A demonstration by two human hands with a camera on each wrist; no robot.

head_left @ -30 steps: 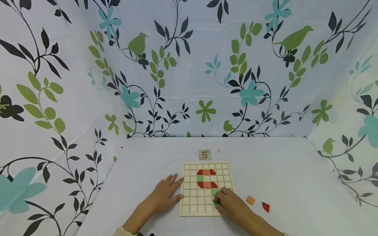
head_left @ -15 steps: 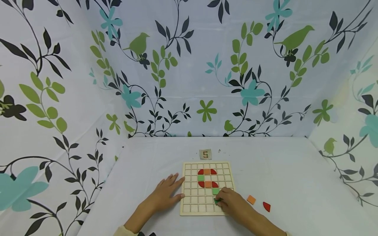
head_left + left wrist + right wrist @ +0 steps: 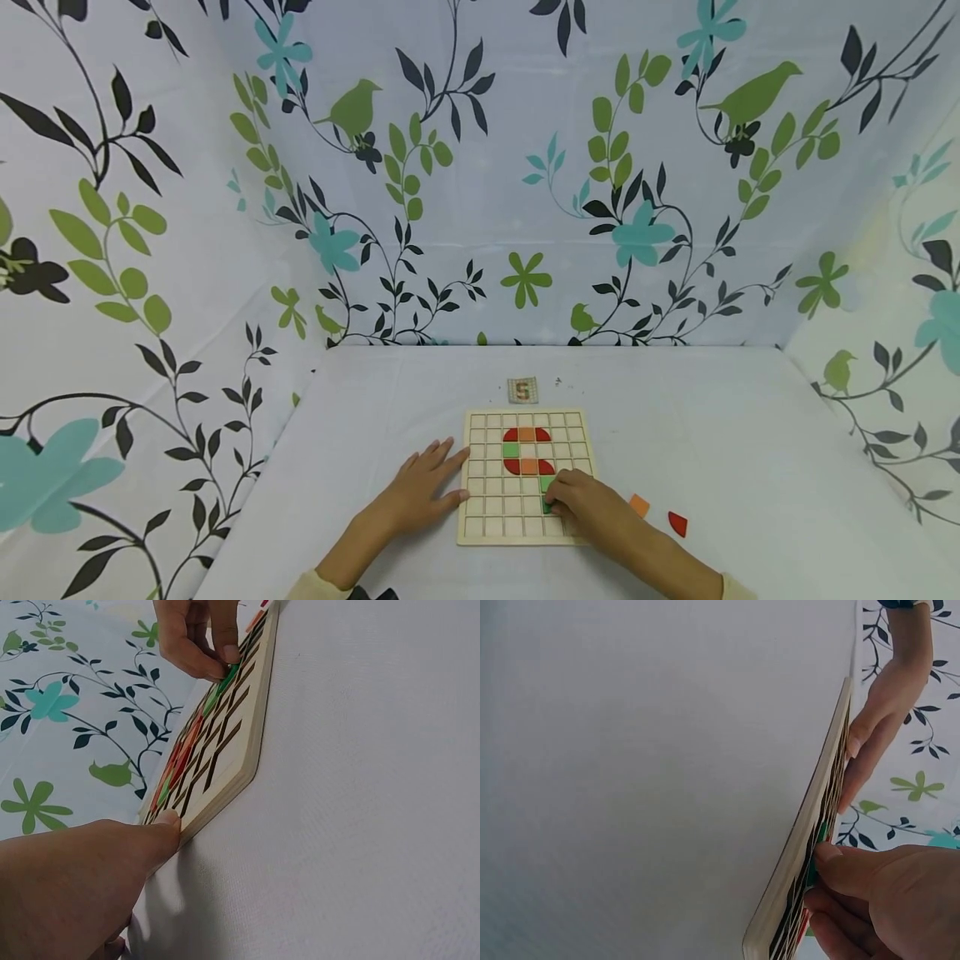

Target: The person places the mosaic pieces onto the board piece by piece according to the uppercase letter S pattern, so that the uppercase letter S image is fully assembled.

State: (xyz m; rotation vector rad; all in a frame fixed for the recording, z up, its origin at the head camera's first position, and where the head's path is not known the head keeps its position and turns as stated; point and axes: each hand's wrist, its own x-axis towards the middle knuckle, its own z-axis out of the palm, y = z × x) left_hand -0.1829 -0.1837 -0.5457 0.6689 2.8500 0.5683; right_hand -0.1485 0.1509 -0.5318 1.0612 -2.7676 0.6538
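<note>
A wooden grid board (image 3: pixel 495 527) lies on the white table. Red rounded pieces, orange squares and light green squares (image 3: pixel 511 450) form a curved figure in its cells. My right hand (image 3: pixel 596 508) pinches a dark green tile (image 3: pixel 547 505) between thumb and fingers, at the cell just below the lower light green tile. In the left wrist view, this green tile (image 3: pixel 232 673) is low against the board; whether it sits flat cannot be told. My left hand (image 3: pixel 420 496) lies with fingers spread, thumb and index fingertip touching the board's left edge.
A small patterned card (image 3: pixel 522 390) with an S-like figure lies beyond the board. Right of it, a loose orange tile (image 3: pixel 639 505) sits partly behind my right wrist, with a red quarter-round piece (image 3: pixel 678 524) farther right. Patterned cloth (image 3: pixel 480 208) hangs behind the table.
My right hand has shifted slightly away from me, bringing the dark green tile up against the light green one. My wrist now covers part of the loose orange tile. The left hand stays still.
</note>
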